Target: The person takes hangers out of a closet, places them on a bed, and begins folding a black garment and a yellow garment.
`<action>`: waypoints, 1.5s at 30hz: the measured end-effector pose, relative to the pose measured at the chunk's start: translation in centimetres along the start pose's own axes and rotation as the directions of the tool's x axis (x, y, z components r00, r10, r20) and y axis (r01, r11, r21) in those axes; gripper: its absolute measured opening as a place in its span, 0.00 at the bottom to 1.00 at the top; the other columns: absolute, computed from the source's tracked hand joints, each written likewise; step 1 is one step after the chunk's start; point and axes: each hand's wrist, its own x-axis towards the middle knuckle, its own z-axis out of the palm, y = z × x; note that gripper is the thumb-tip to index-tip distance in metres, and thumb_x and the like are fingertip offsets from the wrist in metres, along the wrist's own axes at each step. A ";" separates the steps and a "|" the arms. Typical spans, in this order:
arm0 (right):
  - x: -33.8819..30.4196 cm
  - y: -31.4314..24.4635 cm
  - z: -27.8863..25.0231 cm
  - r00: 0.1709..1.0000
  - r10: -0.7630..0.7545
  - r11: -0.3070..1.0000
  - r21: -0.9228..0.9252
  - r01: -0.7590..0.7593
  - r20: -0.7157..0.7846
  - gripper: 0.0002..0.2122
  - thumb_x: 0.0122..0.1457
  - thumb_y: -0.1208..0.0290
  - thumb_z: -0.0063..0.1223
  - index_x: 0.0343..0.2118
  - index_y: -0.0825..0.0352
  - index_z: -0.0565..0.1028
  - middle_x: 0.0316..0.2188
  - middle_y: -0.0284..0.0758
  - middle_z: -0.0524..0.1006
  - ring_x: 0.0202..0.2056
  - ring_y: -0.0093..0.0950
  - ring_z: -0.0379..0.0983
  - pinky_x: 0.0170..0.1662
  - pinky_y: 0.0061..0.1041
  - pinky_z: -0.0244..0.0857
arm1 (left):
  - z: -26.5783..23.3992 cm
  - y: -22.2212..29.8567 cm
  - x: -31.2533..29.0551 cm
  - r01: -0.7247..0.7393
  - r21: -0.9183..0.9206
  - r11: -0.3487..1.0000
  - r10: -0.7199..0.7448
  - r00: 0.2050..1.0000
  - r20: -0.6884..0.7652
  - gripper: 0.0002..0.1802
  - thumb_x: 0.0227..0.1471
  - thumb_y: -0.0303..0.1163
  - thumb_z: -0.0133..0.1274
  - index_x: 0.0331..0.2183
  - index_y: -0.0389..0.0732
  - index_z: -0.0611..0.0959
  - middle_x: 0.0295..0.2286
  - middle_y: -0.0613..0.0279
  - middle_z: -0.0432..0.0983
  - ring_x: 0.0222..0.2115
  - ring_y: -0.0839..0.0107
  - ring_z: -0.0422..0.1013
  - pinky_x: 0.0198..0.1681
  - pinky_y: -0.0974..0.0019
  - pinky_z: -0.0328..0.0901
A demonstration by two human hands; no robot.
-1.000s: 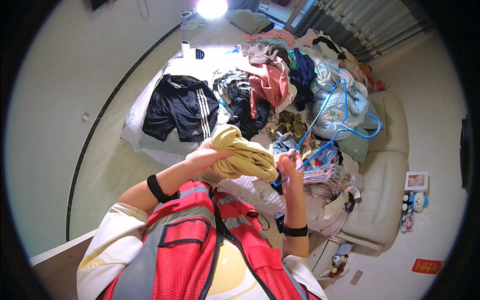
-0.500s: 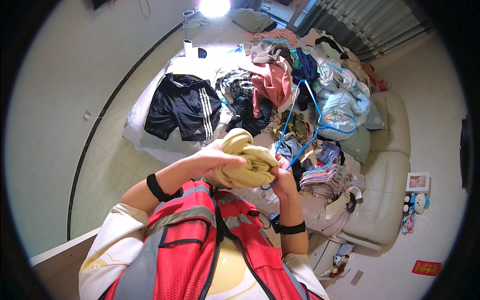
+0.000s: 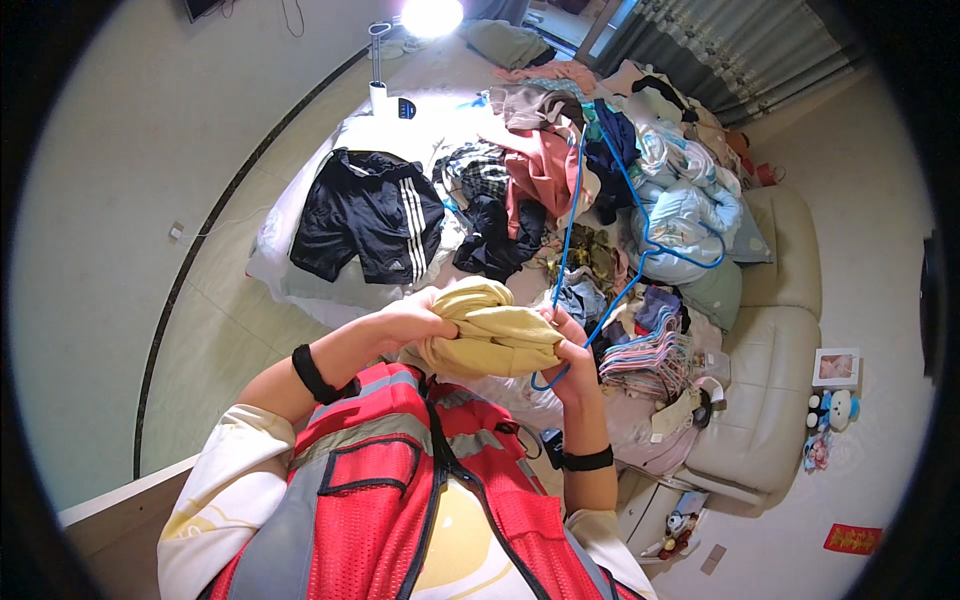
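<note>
A bunched yellow garment is stretched between my two hands, in front of my chest. My left hand grips its left side, thumb on top. On the other side my right hand pinches the cloth's edge and also holds a blue clothes hanger. The hanger sticks up and away over the bed, its hook pointing right. I cannot tell which garment the yellow cloth is. Beyond my left hand, black shorts with white side stripes lie spread flat on the bed.
Piled clothes, including a pink garment, cover the bed's middle and far side. A stack of hangers lies right of my right hand. A lit lamp stands at the bed's far left. A cream leather sofa borders the right side.
The yellow garment has been drawn out flatter and wider between my hands. The blue hanger has tilted, its hook end shifting slightly right.
</note>
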 end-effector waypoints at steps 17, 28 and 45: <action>0.7 0.7 -0.7 0.998 -0.065 0.959 -0.277 0.063 0.000 0.16 0.44 0.69 0.46 0.38 0.66 0.64 0.33 0.31 0.68 0.37 0.19 0.67 0.42 0.16 0.61 | 0.3 -1.0 -1.8 0.147 -0.839 0.524 0.221 0.927 0.301 0.33 0.39 0.18 0.45 0.53 0.34 0.64 0.48 0.47 0.66 0.49 0.55 0.65 0.56 0.52 0.56; 1.4 3.1 -9.9 0.881 -0.154 0.797 -0.584 -0.158 -0.448 0.05 0.51 0.77 0.45 0.32 0.69 0.65 0.19 0.34 0.70 0.19 0.23 0.67 0.27 0.21 0.63 | -1.6 0.6 -3.9 -0.113 -0.526 0.843 0.126 0.992 -0.010 0.37 0.39 0.23 0.57 0.53 0.37 0.63 0.48 0.55 0.67 0.48 0.66 0.65 0.54 0.62 0.58; 0.4 14.7 -27.1 0.478 -0.270 0.276 -0.543 -0.793 -0.836 0.24 0.33 0.58 0.65 0.29 0.73 0.73 0.29 0.46 0.77 0.34 0.38 0.74 0.39 0.32 0.67 | -3.0 -1.5 -6.9 -0.114 -0.493 0.862 -0.028 0.962 -0.273 0.30 0.40 0.18 0.54 0.49 0.34 0.69 0.44 0.57 0.70 0.44 0.66 0.68 0.50 0.63 0.63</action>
